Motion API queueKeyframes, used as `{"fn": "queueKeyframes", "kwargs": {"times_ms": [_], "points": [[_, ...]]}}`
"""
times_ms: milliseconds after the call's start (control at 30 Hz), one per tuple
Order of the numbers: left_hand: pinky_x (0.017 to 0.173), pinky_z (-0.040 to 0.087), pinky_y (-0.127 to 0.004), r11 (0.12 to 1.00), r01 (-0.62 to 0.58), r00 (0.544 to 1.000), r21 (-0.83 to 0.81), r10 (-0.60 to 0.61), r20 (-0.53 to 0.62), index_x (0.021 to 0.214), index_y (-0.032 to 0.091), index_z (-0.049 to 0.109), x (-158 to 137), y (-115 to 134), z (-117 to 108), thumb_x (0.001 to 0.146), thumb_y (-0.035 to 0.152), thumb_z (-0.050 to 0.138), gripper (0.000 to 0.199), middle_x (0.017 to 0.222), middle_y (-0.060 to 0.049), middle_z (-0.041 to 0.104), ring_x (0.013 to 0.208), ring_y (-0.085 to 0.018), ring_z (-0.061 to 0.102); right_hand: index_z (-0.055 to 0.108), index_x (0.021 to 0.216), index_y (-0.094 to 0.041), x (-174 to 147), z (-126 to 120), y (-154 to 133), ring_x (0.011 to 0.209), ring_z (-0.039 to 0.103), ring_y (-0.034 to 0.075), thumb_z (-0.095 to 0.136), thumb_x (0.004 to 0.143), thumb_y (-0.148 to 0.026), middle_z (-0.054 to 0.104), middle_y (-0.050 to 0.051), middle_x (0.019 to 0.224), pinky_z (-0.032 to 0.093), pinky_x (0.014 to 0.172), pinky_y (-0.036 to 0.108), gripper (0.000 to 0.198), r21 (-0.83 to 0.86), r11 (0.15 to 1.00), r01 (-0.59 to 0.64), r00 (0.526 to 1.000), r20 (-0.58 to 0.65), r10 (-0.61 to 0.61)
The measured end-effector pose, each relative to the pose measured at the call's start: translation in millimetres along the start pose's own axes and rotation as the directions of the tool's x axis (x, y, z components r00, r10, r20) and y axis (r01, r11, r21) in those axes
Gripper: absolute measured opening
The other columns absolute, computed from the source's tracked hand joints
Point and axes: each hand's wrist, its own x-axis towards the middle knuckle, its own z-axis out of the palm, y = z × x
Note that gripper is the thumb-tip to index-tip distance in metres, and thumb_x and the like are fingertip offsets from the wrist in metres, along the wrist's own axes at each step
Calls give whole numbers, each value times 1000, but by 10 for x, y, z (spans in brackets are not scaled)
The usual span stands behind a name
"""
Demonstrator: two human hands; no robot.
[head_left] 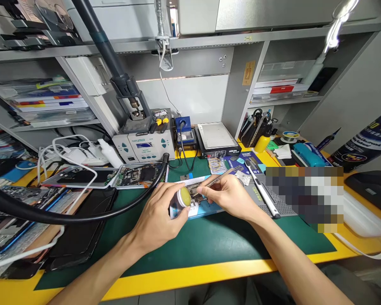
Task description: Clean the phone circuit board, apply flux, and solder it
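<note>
I see the left hand (158,214) holding a tipped jar (185,196) and the right hand (231,197) pinching a thin stick (220,178), so a slip might smear the metal parts (194,194) nearby.

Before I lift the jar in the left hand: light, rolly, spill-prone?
Probably light: the left hand holds the jar alone. Likely to roll if laid on its side, being round. Spilling seems unlikely from a nudge: its yellow fill looks like paste, with no run visible despite the tilt.
</note>
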Motion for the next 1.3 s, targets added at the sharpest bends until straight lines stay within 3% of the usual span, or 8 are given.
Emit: {"fn": "queueKeyframes", "kwargs": {"times_ms": [700, 967, 1300], "points": [[101, 50, -44, 1000, 5, 1000, -11, -5, 1, 132, 22, 56, 16, 1, 8, 87, 21, 66, 46, 123, -8, 65, 115, -26, 60, 64, 77, -14, -11, 35, -95, 60, 60, 9, 67, 96, -38, 67, -2, 79, 51, 55, 23, 30, 33, 999, -2, 1000, -8, 2], [101, 50, -43, 1000, -1, 1000, -10, 1, 0, 133, 23, 56, 2, -4, 7, 88, 21, 66, 46, 123, -8, 65, 115, -26, 60, 61, 71, -15, -1, 40, -83, 49, 52, 7, 65, 97, -40, 54, -8, 59, 46, 49, 21, 36, -7, 999, -36, 999, -5, 36], [101, 50, -44, 1000, -18, 1000, 9, 18, 7, 131, 23, 56, 17, 14, -9, 88, 22, 66, 44, 123, -8, 65, 115, -27, 60, 64, 80, -14, -2, -28, -8, 55, 57, 9, 63, 98, -41, 61, -5, 70, 49, 52, 23, 33, -29, 999, -38, 998, -55, 36]]}}
